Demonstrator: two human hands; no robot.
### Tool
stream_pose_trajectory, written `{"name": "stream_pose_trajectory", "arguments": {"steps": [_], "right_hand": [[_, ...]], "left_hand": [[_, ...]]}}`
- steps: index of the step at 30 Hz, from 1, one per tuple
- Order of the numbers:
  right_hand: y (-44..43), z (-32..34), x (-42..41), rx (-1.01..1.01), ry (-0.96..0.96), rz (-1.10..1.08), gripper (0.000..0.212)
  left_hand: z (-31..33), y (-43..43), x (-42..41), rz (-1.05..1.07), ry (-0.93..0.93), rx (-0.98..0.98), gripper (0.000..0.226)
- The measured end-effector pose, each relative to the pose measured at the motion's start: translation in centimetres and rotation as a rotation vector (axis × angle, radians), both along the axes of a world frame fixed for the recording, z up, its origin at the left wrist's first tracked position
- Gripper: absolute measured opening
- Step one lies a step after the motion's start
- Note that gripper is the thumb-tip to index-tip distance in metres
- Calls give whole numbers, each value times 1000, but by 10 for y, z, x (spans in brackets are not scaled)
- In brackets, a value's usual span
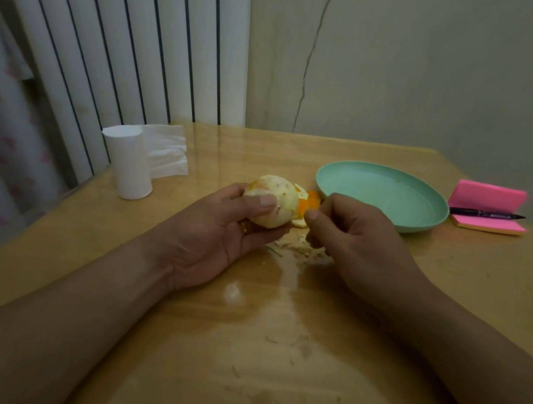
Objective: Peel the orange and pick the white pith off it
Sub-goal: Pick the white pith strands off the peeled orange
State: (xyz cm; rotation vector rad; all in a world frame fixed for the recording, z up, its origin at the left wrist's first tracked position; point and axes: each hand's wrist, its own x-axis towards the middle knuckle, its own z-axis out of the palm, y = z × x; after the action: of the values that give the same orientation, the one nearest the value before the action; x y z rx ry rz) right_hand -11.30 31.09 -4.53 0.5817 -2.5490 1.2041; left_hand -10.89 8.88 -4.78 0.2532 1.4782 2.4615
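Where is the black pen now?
In the head view, the black pen lies across the pink sticky notes, far right on the table, just right of the green plate.

Shows pale wood under a glossy, reflective coat on the counter [309, 326]. Reads as smooth, satin plastic in the green plate [377, 196]. Looks soft, matt and crinkled in the paper roll [131, 163], matt paper in the pink note pad [489, 197], shiny black plastic on the pen [487, 214]. Appears dull, rough and whitish on the orange [276, 193], with glinting yellow metal in the ring [245, 227].
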Motion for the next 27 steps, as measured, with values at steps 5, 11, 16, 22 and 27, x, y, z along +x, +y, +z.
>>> {"name": "stream_pose_trajectory", "arguments": {"steps": [5, 11, 16, 22, 27], "right_hand": [[-5, 1, 6, -92, 4, 86, 10], [-6, -2, 4, -69, -14, 140, 14], [-3, 1, 6, -6, -20, 160, 12], [-1, 15, 10, 409, 187, 137, 19], [-4, 19, 16, 501, 206, 136, 19]], "left_hand": [[-3, 1, -1, 58, 21, -187, 75], [-1, 2, 2, -37, 88, -276, 52], [-2, 1, 0, -24, 77, -282, 58], [0, 3, 4, 38, 135, -365, 45], [-3, 4, 2, 58, 154, -404, 44]]}}
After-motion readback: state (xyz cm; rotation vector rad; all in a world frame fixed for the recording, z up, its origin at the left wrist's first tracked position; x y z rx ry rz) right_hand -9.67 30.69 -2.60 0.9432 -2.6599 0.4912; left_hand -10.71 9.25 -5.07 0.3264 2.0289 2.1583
